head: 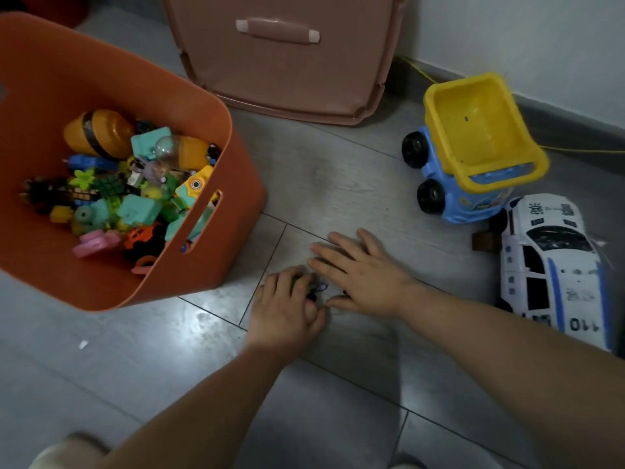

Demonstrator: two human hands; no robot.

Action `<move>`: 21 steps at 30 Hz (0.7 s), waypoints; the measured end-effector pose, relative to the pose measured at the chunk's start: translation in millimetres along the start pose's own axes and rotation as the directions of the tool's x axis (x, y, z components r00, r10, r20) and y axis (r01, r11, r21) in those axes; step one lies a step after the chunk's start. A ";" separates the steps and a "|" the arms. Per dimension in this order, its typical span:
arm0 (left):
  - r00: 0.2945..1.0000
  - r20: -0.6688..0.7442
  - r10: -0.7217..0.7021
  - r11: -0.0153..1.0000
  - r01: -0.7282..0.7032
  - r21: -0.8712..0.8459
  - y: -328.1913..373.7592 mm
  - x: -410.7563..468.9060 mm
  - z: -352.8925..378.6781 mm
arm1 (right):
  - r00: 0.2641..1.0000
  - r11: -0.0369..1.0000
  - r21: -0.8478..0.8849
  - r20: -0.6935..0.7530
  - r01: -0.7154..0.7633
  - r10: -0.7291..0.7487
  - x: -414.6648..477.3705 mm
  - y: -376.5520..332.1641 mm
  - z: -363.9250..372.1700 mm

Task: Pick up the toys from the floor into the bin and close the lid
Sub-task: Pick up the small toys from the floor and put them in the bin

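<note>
An orange bin (233, 184) stands at the left, holding several small colourful toys (135, 184). On the grey floor in the middle, my left hand (287, 309) curls its fingers round a small dark toy with a blue loop (318, 289). My right hand (358, 272) lies flat on the floor just right of it, fingers straight, its thumb close to the toy. A blue and yellow toy dump truck (470, 154) lies at the right. A white toy police car (554, 269) lies beside the truck, nearer me.
A pinkish-brown lid (287, 69) leans upright at the back, behind the bin. A wall with a dark skirting board runs along the right, with a thin yellow cord (575, 151) on the floor. A small brown block (485, 241) sits by the police car.
</note>
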State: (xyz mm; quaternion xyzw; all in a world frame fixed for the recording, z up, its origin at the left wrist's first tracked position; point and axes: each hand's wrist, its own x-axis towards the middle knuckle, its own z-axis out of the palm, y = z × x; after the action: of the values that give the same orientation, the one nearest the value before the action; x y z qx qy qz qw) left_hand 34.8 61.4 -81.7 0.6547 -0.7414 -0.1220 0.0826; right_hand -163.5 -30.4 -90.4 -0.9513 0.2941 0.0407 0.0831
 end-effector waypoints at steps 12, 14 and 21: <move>0.985 0.149 -0.086 0.995 0.079 0.054 -1.2 31.0 -7.8 | 0.973 0.993 -0.097 -0.213 0.066 -0.085 6.8 3.0 12.5; 0.975 0.185 -0.124 0.992 0.122 0.021 1.0 37.8 -11.7 | 0.979 0.995 -0.088 -0.197 0.039 -0.056 5.5 -0.4 9.5; 0.935 0.224 -0.273 0.943 0.307 -0.132 4.3 43.3 -17.2 | 0.992 0.999 0.018 -0.119 -0.036 0.038 8.2 -1.8 -1.7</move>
State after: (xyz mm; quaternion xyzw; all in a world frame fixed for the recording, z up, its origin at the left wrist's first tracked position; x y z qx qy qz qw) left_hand 30.0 17.7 -65.6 0.7323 -0.6282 -0.2598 0.0415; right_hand -155.6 -33.8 -89.5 -0.9457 0.3163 -0.0168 0.0723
